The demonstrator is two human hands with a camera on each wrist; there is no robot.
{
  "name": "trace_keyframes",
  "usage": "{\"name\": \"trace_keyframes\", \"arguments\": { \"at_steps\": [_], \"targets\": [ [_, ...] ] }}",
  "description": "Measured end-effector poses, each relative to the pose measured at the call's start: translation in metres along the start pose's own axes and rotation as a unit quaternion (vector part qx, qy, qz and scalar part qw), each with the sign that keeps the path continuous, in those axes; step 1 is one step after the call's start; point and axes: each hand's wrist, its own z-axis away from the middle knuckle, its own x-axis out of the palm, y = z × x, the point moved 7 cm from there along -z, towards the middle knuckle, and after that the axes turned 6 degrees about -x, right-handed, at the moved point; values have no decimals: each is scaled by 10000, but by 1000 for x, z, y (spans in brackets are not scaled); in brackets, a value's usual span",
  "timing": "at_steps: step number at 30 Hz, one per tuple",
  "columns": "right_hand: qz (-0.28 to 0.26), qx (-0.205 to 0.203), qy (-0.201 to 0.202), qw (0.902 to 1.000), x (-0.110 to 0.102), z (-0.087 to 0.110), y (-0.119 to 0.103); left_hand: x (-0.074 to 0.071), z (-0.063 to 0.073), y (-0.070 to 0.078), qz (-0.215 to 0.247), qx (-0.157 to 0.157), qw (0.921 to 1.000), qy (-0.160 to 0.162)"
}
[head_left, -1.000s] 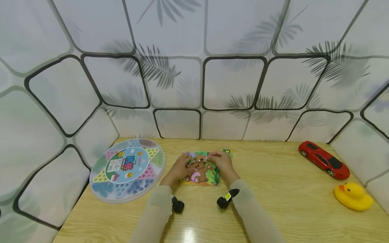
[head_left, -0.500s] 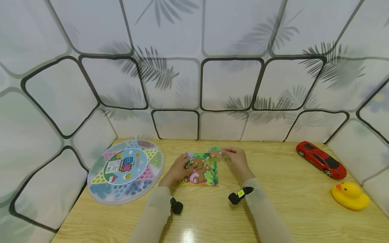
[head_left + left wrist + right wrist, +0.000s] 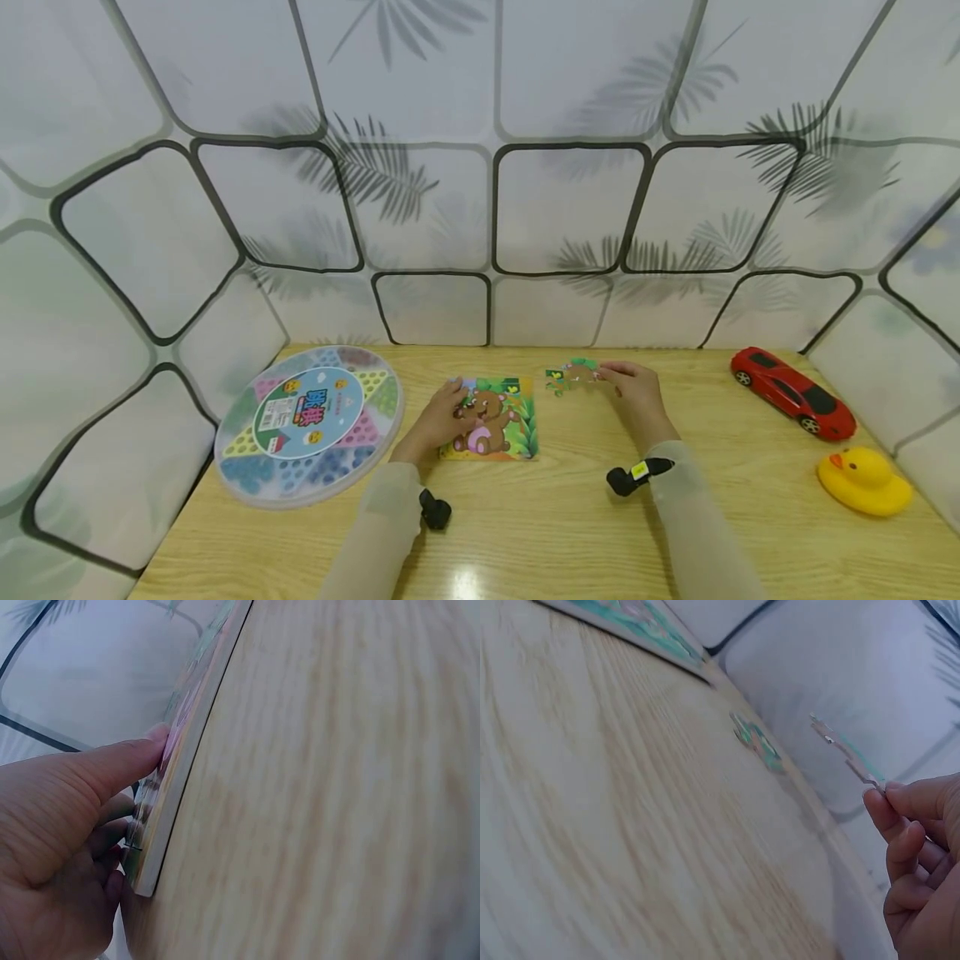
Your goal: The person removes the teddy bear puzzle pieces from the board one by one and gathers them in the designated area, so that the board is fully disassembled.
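A bear jigsaw puzzle board lies flat on the table. My left hand rests on its left side, with the thumb on the printed bear and the other fingers along the upper left edge. In the left wrist view, the thumb touches the face of the puzzle board. To the right, my right hand pinches a brown and green puzzle piece by one edge. In the right wrist view, thumb and forefinger hold the thin puzzle piece above the table. A loose puzzle piece lies just left of it.
A round Chinese checkers box lies at the left. At the right are a red toy car and a yellow rubber duck. A patterned wall covering stands behind the wooden table.
My right hand has moved right, away from the board, carrying the puzzle piece off it. The loose piece now shows fully on the table. My left hand stays on the board.
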Motion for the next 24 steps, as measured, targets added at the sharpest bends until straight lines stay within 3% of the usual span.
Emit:
{"name": "trace_keyframes", "arguments": {
  "at_steps": [7,17,24],
  "targets": [
    [-32,173,251,9995,-16,-2,15,-1,1,3,-37,-32,10000,4],
    [-466,241,299,9982,-13,-5,25,1,-1,0,-17,-36,10000,-7],
    [705,5,478,9964,-14,-6,25,1,-2,-1,-12,-27,10000,-5]
  ]
}}
